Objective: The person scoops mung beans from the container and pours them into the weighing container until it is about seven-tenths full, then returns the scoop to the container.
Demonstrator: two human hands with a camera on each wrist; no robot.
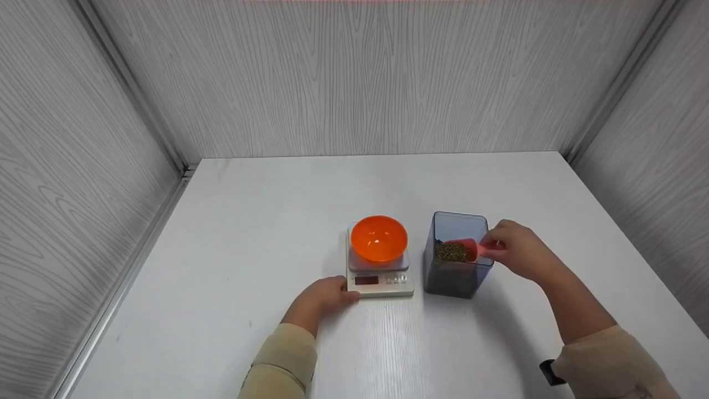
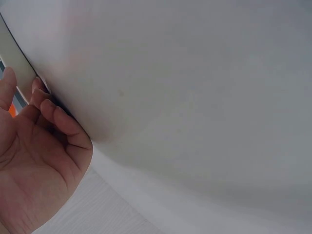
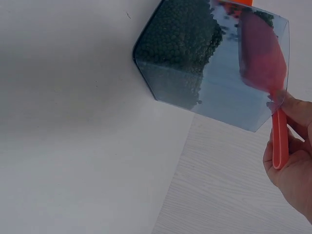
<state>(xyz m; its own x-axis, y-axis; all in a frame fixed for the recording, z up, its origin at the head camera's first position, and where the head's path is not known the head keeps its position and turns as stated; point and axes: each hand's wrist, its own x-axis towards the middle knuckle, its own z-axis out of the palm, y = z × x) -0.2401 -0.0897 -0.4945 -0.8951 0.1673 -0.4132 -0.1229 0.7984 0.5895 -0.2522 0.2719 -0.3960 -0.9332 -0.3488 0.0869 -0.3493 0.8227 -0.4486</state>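
Red plastic forms the small scoop point(image 1: 464, 249), which sits right of centre in the head view, its bowl heaped with brownish-green beans point(image 1: 452, 252) and held level inside the top of a clear bluish square container point(image 1: 457, 274). The right hand point(image 1: 518, 250) pinches the scoop's handle between thumb and fingers at the container's right rim; the right wrist view shows the scoop bowl through the container wall and the handle lying across the fingertips. More dark green beans fill the lower part of the container.

Just left of the container stands a white digital kitchen scale point(image 1: 380, 278) with a lit reddish display, and an orange bowl point(image 1: 379, 238) rests on its platform. The left hand point(image 1: 327, 295) lies on the white table point(image 1: 249, 249) with its loosely bent fingers touching the scale's lower-left corner, holding nothing. Both forearms wear beige sleeves, and a dark wristband shows at the lower right. Grey wood-grain panels wall in the table on three sides.
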